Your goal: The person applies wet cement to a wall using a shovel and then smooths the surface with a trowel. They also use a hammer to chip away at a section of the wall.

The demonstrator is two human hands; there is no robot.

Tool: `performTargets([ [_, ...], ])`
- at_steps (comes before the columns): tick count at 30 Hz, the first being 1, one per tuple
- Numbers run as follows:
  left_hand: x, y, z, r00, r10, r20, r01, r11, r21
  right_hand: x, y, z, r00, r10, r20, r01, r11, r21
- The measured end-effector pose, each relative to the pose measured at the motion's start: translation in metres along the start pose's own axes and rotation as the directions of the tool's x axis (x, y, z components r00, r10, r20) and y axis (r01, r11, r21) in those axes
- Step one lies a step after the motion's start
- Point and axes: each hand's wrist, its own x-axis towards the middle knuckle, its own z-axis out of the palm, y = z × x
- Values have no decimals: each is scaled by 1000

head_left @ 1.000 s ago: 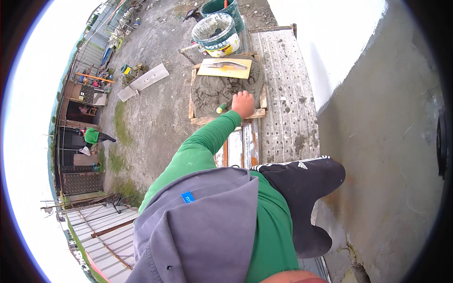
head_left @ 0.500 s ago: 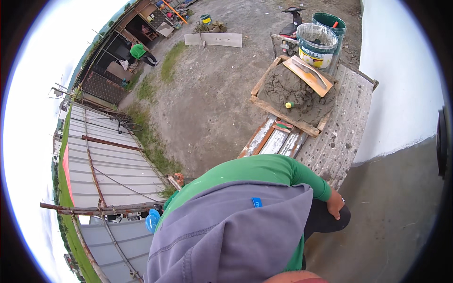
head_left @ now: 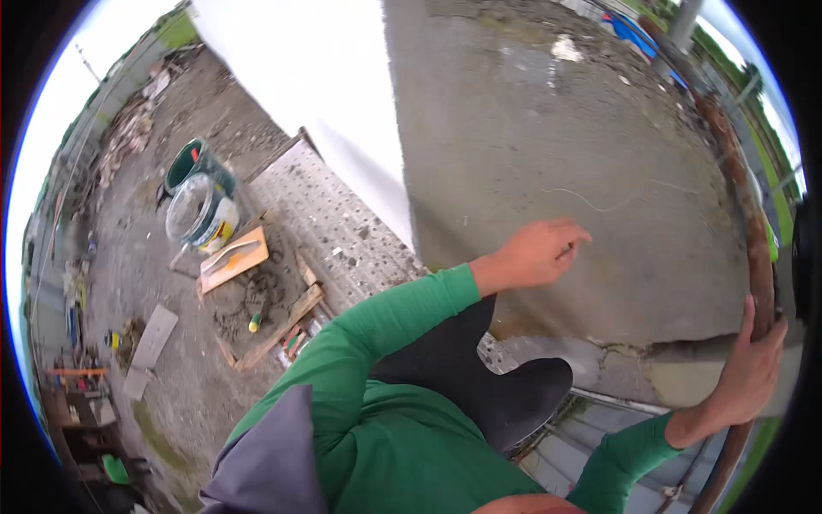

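Observation:
My left hand (head_left: pixel 535 254) is raised in front of the grey cement-rendered wall (head_left: pixel 548 128). Its fingers are loosely bent, and I see nothing in them. At the right side, my right hand (head_left: pixel 749 377) grips a long brown pole (head_left: pixel 757 227), with the thumb pointing up along it. Away to the left, a wooden box (head_left: pixel 295 315) holds wet mortar (head_left: pixel 235 313). On the mortar rest an orange-tan board with a finishing trowel (head_left: pixel 233 259) and a tool with a yellow-green handle end (head_left: pixel 254 323).
A spattered perforated plank (head_left: pixel 321 214) runs beside the white wall section (head_left: pixel 321 77). Two buckets, one white-labelled (head_left: pixel 201 214) and one dark green (head_left: pixel 190 163), stand beyond the mortar box. Below my knees are metal sheets (head_left: pixel 591 437). A person in green (head_left: pixel 114 469) is far off.
My view has swung right, toward the grey wall. My left hand has come into sight, raised. My right hand is now around the brown pole.

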Motion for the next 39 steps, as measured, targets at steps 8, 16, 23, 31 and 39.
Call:
performTargets([
  [8,127,127,24,913,402,-62,-406,910,-81,-3,8,-7,998,64,-22,-62,995,79],
  [16,275,242,84,564,789,243,-824,517,233,-2,10,-13,991,131,10,-131,981,144],
  [23,341,304,193,312,540,781,-930,341,136,0,10,5,987,107,-121,-87,983,159],
  [31,308,320,242,408,244,880,-910,190,369,-16,9,15,971,47,-235,-39,998,39],
  [39,360,270,246,209,747,631,-976,119,182,-29,7,11,982,-46,-183,61,995,75],
])
